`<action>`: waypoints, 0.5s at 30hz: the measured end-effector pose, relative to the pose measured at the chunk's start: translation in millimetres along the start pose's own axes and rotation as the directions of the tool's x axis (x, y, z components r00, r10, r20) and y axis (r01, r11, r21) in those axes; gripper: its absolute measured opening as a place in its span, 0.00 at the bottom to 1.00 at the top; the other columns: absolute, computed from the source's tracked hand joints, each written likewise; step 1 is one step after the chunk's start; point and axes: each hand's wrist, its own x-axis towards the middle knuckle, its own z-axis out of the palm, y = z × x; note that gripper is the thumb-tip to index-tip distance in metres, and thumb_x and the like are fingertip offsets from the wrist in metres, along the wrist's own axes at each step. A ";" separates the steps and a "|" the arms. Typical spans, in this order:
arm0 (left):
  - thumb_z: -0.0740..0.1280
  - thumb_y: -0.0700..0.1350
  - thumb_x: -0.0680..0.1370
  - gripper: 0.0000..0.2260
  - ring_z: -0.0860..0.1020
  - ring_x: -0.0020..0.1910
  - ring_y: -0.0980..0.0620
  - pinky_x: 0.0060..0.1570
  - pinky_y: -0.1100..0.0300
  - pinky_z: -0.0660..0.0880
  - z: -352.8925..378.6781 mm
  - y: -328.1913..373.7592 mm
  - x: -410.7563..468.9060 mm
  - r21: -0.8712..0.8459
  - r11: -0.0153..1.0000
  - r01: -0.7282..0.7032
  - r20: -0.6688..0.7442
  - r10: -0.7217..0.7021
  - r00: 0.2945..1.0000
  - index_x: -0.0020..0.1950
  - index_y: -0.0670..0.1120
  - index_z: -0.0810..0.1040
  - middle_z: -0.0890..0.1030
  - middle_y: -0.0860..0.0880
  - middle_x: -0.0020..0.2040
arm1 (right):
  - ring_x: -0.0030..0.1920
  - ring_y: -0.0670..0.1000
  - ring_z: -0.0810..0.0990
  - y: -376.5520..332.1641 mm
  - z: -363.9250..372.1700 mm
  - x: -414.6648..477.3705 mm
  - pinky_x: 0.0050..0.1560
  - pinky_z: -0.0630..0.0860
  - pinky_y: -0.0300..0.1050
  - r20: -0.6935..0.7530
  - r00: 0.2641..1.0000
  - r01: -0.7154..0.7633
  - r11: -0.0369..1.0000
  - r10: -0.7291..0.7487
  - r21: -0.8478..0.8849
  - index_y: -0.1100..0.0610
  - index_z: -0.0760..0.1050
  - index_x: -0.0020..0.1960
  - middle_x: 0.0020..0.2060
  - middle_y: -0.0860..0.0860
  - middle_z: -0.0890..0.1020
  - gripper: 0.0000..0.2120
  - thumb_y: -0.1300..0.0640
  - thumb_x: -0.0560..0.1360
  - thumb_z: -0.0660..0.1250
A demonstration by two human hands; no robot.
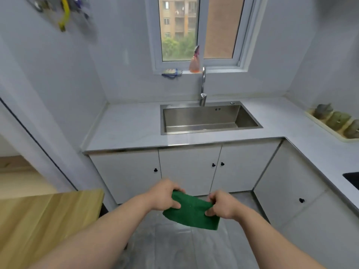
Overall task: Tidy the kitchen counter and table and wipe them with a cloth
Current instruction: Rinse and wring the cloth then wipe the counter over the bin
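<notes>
**Desk:** What is nearest the lens?

**Photographer:** Two bare forearms reach out over a grey floor (184,249). The left hand (165,197) and the right hand (219,206) each pinch one end of a green cloth (192,212), fingers curled onto it. It hangs stretched between them in the air, above the floor and short of the cupboards.

**Desk:** And beside them?

**Photographer:** A light wooden bench (48,214) fills the lower left, with one corner close to the left forearm.

**Desk:** Beyond the hands?

**Photographer:** White cupboards (188,171) with small black knobs stand under a pale grey bench (126,129). It runs along the far wall and turns down the right side. A steel sink (200,115) is set into it, with a chrome tap (203,88) rising behind. On the right run, a pale tray (322,127) against the wall holds a row of greenish jars (338,120), which are blurred. Nearer, a black panel (352,180) is cut off by the frame edge.

**Desk:** And farthest back?

**Photographer:** A white-framed window (180,30) looks onto an apartment block and trees. On its sill stands an orange spray bottle (194,63), just beside the top of the tap. A blue-and-white bundle (172,72) lies to its left, too blurred to name. High on the left wall hang yellow and purple things (64,14), smeared.
</notes>
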 end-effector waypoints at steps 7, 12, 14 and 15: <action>0.70 0.42 0.78 0.08 0.78 0.47 0.56 0.49 0.62 0.74 -68.6 -60.0 45.0 0.009 0.999 -0.047 -0.108 0.048 0.993 0.55 0.49 0.83 0.83 0.52 0.49 | 0.41 0.50 0.76 -67.9 -7.4 88.3 0.41 0.73 0.45 0.111 0.993 0.049 0.999 -0.051 0.018 0.53 0.68 0.44 0.41 0.50 0.78 0.14 0.63 0.65 0.70; 0.67 0.43 0.79 0.10 0.76 0.51 0.56 0.50 0.62 0.70 -119.7 -83.1 98.4 0.127 0.989 -0.069 -0.126 0.085 0.988 0.59 0.51 0.82 0.82 0.53 0.53 | 0.50 0.47 0.81 -105.5 -29.9 166.7 0.47 0.78 0.39 0.277 0.949 0.131 0.988 -0.151 0.086 0.43 0.70 0.66 0.54 0.48 0.82 0.29 0.61 0.70 0.75; 0.67 0.44 0.79 0.09 0.77 0.52 0.56 0.54 0.58 0.74 -142.6 -96.9 121.5 0.110 0.993 -0.045 -0.145 0.061 0.988 0.57 0.54 0.81 0.82 0.55 0.53 | 0.53 0.47 0.82 -123.6 -42.8 205.4 0.53 0.78 0.40 0.269 0.943 0.196 0.980 -0.194 0.020 0.46 0.76 0.64 0.54 0.47 0.83 0.23 0.58 0.72 0.74; 0.68 0.43 0.79 0.09 0.78 0.52 0.56 0.54 0.58 0.75 -154.0 -104.3 132.5 0.085 0.996 -0.027 -0.156 0.040 0.987 0.56 0.55 0.81 0.82 0.56 0.53 | 0.53 0.48 0.82 -132.5 -50.1 224.4 0.55 0.78 0.42 0.261 0.943 0.217 0.976 -0.207 -0.010 0.48 0.79 0.61 0.53 0.47 0.84 0.18 0.57 0.72 0.74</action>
